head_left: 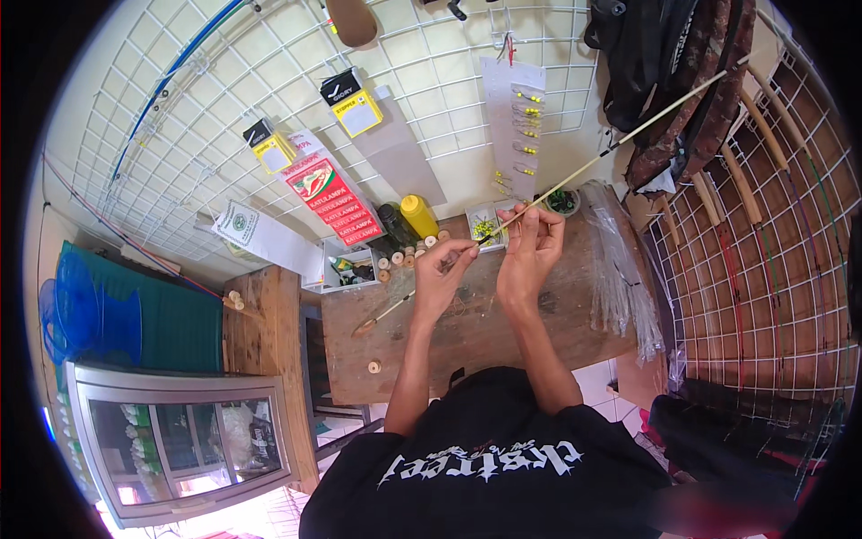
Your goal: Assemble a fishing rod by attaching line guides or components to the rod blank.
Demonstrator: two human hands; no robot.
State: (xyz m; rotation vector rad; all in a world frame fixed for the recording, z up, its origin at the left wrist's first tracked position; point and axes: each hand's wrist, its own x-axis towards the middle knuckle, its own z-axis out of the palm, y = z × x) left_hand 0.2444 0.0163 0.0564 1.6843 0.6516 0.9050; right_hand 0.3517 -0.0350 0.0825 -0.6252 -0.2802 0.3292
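A thin pale fishing rod with dark bands slants across the view, its tip at the upper right by the hanging bags. Its lower end comes out beneath my left hand, over the wooden table. My left hand is closed around the rod near a dark band. Just right of it, my right hand has its palm turned up and its fingers curled, with thumb and fingertips pinching at the rod. Whether a thread or other small part is also between those fingertips, I cannot tell.
Behind my hands stand a white tray of small yellow-green pieces, a yellow bottle and several wooden spools. Clear plastic sleeves lie on the right. Wire racks carry packets, bags and rods. A glass cabinet stands at left.
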